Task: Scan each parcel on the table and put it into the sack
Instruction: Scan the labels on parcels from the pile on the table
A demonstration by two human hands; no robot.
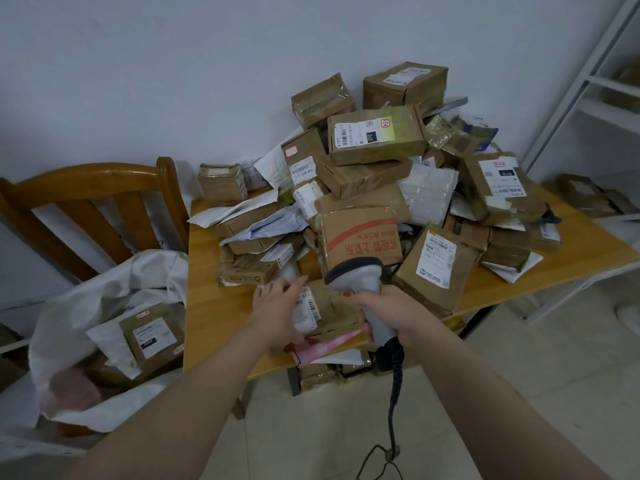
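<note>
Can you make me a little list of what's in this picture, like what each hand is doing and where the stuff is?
left hand: lies on a small parcel near the table's front edge, fingers stretched out
right hand: grips the scanner by its handle
table: wooden, holds a pile of brown boxes and white bags
sack: white, open, left of the table
labelled box: already inside the sack
chair: wooden, behind the sack
</note>
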